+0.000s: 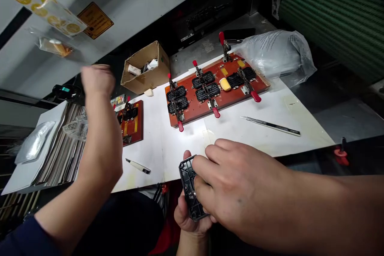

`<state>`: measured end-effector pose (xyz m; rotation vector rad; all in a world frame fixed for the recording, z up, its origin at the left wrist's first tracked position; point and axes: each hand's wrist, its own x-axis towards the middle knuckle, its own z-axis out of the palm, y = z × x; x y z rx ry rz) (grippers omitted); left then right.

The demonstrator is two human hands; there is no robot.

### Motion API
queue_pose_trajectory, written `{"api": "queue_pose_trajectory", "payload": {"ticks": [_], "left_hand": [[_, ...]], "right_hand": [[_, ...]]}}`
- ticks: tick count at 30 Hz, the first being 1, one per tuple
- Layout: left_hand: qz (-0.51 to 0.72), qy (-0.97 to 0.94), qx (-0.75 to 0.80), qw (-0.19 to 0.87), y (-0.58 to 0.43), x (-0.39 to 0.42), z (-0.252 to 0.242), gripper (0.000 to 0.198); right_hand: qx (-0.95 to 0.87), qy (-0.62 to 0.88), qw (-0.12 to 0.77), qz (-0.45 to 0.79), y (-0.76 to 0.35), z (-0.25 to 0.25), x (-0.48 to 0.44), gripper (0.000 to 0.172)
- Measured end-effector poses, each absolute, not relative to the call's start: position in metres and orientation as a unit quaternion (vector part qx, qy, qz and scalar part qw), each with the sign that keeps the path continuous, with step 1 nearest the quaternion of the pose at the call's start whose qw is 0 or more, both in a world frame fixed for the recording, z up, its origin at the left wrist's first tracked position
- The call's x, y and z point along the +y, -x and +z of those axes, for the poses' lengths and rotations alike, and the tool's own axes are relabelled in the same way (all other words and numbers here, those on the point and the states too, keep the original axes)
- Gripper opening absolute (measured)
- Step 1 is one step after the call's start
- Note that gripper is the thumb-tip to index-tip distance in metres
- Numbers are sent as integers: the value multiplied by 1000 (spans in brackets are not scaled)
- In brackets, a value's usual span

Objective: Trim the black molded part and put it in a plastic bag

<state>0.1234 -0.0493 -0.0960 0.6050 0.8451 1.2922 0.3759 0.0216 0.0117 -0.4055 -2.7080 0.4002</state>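
Cradled from below in the left hand (190, 218), a black part (188, 186) was held upright just off the near edge of the white table (270, 108), low in the middle of the view. The left fingers were closed round its lower end, with the thumb laid along its left side. The right hand (240, 192) was set on the part from the right, its fingers curled narrowly over the upper right edge and gripping it.

A second person's arm (96, 156) was stretched out at the left, with the hand (97, 80) closed in a blurred fist above a stack of sheets (60, 156).

On the table a large red jig (192, 114) was seen, with black parts clamped under red-handled levers. A small jig (138, 122) lay to its left, a box (144, 78) behind it and a bag (276, 54) at its right end. A blade (270, 125) and a knife (138, 165) lay nearer, well apart.
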Motion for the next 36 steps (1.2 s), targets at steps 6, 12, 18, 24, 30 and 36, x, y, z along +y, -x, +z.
{"api": "queue_pose_trajectory", "payload": {"ticks": [6, 12, 18, 24, 30, 36], "left_hand": [[522, -248, 448, 682, -158, -74, -105, 35], [548, -197, 389, 714, -179, -77, -98, 64], [522, -98, 399, 747, -205, -72, -96, 68], [506, -141, 387, 757, -223, -71, -90, 85], [531, -221, 393, 718, -223, -68, -96, 94], [570, -321, 530, 540, -212, -33, -63, 87]], "right_hand": [[-948, 157, 237, 143, -381, 5, 22, 20], [-918, 297, 223, 137, -451, -26, 48, 37], [-829, 548, 52, 102, -570, -116, 98, 51], [-821, 567, 56, 37, -579, -147, 99, 51], [-860, 490, 48, 134, -514, -142, 78, 38], [-815, 452, 146, 333, -472, -157, 44, 27]]}}
